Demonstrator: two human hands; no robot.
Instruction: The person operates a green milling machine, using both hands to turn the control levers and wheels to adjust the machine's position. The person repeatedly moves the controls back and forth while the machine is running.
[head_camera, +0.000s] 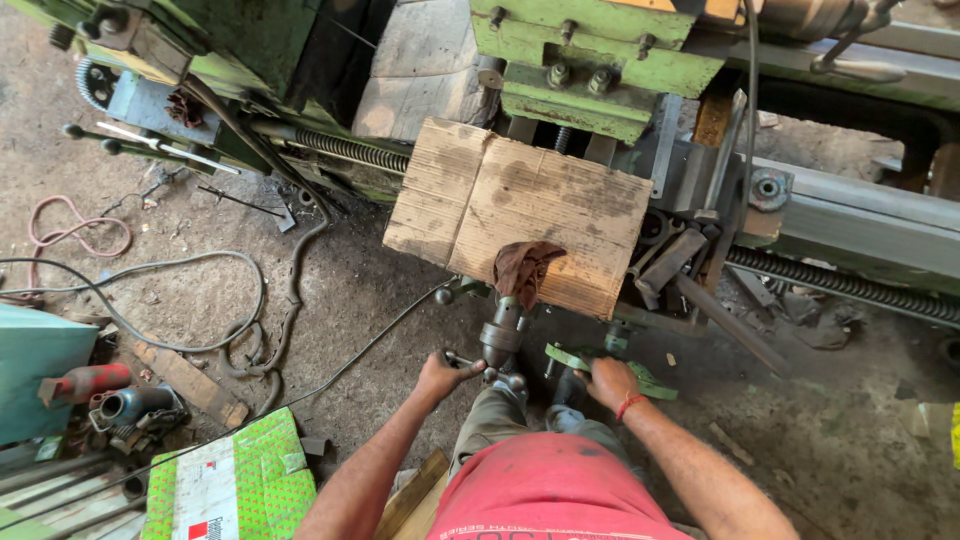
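The person sits low in front of a big green lathe (600, 60), and both hands are down at a dark, greasy steel cylindrical fitting (502, 340) that stands just ahead of the knees. Its long axis runs nearly straight away from the body, up toward a stained slab of brown corrugated cardboard (520, 215) laid across the machine, and a crumpled brown rag (524, 268) sits at its far end, draped over the cardboard's near edge.

The left hand (440, 375) is closed round a short steel cross-handle (468, 365) that sticks out sideways from the base of the fitting, so it is on the thing itself. The right hand (610, 380), with a red thread at the wrist, is curled down over a flat green metal lever (600, 362) just to the right of the fitting; whether the fingers truly clamp it I cannot tell.

So the fitting lies between the two hands, closer to the left. Off to the left, on the dirt floor (380, 290), grey cables (190, 300) loop about near a green-and-white printed carton (235, 485).
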